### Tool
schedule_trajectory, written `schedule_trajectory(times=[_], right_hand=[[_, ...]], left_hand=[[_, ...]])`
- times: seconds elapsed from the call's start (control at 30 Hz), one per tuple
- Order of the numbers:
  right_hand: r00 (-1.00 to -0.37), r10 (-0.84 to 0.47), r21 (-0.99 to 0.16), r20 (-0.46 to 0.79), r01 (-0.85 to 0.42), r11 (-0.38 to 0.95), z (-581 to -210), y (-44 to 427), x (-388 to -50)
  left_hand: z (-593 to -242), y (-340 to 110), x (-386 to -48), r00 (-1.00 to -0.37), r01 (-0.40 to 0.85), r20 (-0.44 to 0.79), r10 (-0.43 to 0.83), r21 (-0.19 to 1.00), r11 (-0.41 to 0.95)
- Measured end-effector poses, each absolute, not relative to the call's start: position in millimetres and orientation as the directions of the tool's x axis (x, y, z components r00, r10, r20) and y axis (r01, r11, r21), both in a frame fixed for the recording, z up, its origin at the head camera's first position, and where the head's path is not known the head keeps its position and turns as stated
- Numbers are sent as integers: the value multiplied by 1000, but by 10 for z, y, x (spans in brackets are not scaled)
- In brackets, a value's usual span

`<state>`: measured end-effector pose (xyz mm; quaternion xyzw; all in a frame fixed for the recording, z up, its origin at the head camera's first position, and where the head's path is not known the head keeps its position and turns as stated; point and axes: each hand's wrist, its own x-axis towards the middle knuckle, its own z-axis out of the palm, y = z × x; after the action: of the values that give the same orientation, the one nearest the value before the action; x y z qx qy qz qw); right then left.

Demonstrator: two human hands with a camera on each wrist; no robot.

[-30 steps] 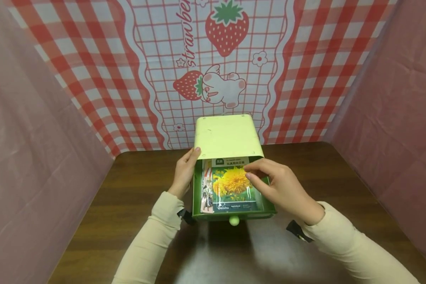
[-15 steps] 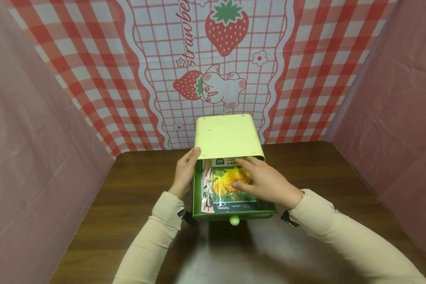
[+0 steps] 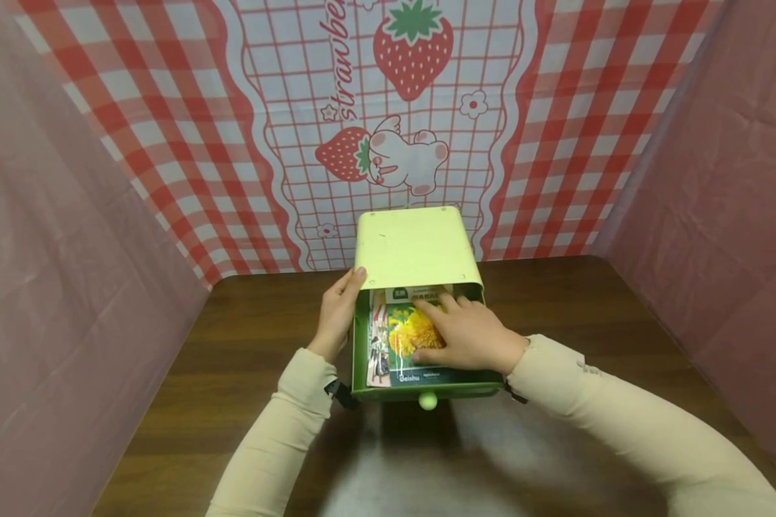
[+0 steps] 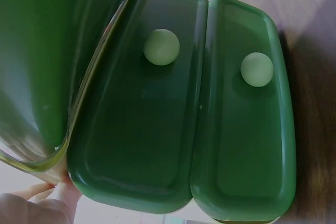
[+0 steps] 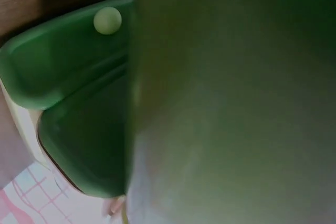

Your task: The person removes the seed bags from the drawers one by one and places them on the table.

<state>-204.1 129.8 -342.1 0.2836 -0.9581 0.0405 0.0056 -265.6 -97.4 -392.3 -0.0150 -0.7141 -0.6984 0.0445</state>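
Note:
A pale-green desktop drawer cabinet [image 3: 417, 248] stands against the back cloth, its top drawer [image 3: 360, 348] pulled out towards me. In that drawer lies a flat flower-seed packet [image 3: 404, 341] with a yellow bloom printed on it. A pink printed packet [image 3: 379, 355] shows under its left side. My right hand [image 3: 475, 330] reaches in with fingers spread over the seed packet; the fingertips appear to touch it. At the cabinet's left front edge rests my left hand [image 3: 336, 312], thumb on the upper corner and fingers along the side, partly hidden.
Two lower drawers with round knobs [image 4: 161, 47] are pushed in, below the top one. Brown wooden tabletop [image 3: 233, 373] lies on both sides. A strawberry-print cloth [image 3: 388, 93] hangs behind, and pink curtains [image 3: 58, 251] hang at the sides.
My right hand has moved left and down into the drawer, its fingers going from nearly pinched together to spread over the seed packet. My left hand and the cabinet have stayed put.

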Motion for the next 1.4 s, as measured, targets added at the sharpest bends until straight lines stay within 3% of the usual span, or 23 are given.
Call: schedule_trajectory(times=[0.47, 0.8, 1.4], right_hand=[[-861, -507, -173, 32, -505, 846, -3482, 1272, -2079], [-890, -445, -107, 101, -454, 885, -3509, 1251, -2069], [-858, -502, -297, 109, -510, 807, -3548, 1231, -2059]], left_hand=[[-3940, -971, -2662, -995, 82, 84, -59, 996, 35], [-3945, -970, -2668, -994, 81, 83, -65, 996, 33], [-3947, -977, -2660, -996, 71, 72, -50, 997, 24]])
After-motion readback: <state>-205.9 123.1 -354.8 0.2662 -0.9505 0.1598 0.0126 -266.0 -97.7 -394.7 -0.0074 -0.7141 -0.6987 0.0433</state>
